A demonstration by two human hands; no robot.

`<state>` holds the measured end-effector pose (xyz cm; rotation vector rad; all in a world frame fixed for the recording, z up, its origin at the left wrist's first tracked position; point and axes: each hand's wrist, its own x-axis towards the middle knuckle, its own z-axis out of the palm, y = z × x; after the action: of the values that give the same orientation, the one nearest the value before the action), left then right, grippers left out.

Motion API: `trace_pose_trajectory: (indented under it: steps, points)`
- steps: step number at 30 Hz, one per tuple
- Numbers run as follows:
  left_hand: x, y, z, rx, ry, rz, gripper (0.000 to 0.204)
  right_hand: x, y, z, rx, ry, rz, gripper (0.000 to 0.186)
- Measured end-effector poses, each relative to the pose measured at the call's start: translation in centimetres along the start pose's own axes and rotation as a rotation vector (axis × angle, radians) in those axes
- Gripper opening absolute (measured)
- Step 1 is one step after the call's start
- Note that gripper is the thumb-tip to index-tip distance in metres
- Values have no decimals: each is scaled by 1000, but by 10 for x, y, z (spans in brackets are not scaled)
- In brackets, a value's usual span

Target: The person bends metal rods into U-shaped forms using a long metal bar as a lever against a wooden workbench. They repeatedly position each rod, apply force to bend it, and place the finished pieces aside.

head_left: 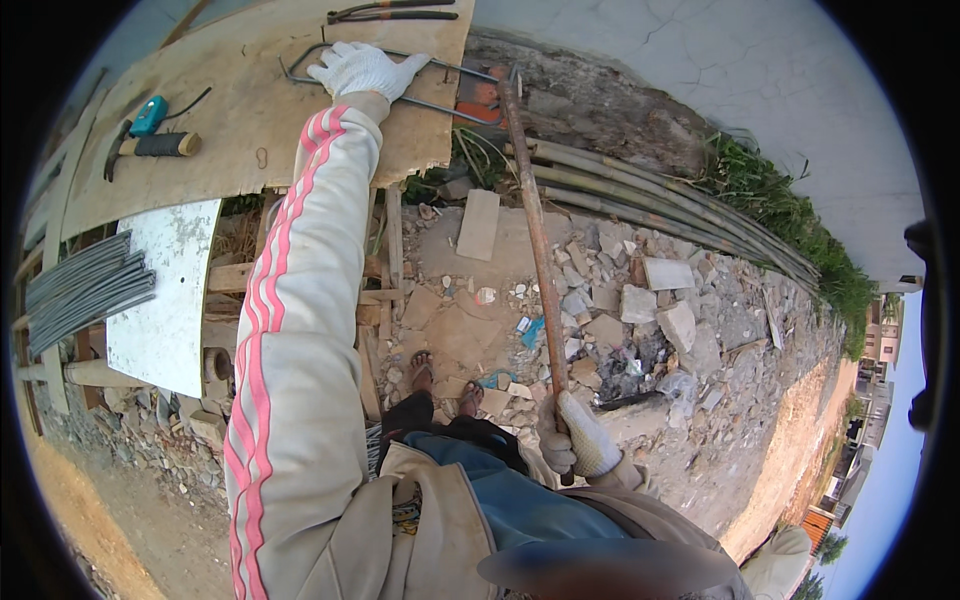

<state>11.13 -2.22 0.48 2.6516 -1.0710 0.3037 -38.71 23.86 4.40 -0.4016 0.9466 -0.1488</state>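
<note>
My left hand, in a white knit glove, lies with fingers spread over a bent steel rod frame on the plywood sheet. My gloved right hand grips a long rusty metal bar near its lower end. The bar's slotted head meets the rod frame beside the board's edge. A hammer, a teal tape measure and long-handled cutters lie on the plywood.
A bundle of steel rods rests on a white board at left. Bamboo poles and weeds run along the wall. Broken concrete rubble and timber slats surround my sandalled feet.
</note>
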Motion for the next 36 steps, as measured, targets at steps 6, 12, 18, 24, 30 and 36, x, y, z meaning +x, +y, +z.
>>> trace_pose_trajectory:
  steps: [6,12,18,24,30,36]
  points:
    - [0,-1,-3,-4,-68,-1,118,-3,1,9,44,-38,6,40]
    - [-1,0,-6,-1,-76,-2,118,-10,-2,18,5,11,-13,41]
    - [0,0,-3,0,-52,-2,118,-11,-1,25,23,45,4,40]
    - [-1,-2,-3,-4,-78,2,119,18,21,17,19,-23,-8,40]
    - [3,-2,5,-13,-32,20,120,42,47,21,61,-56,-16,39]
    - [2,-1,9,-30,35,7,117,50,60,42,31,19,-20,38]
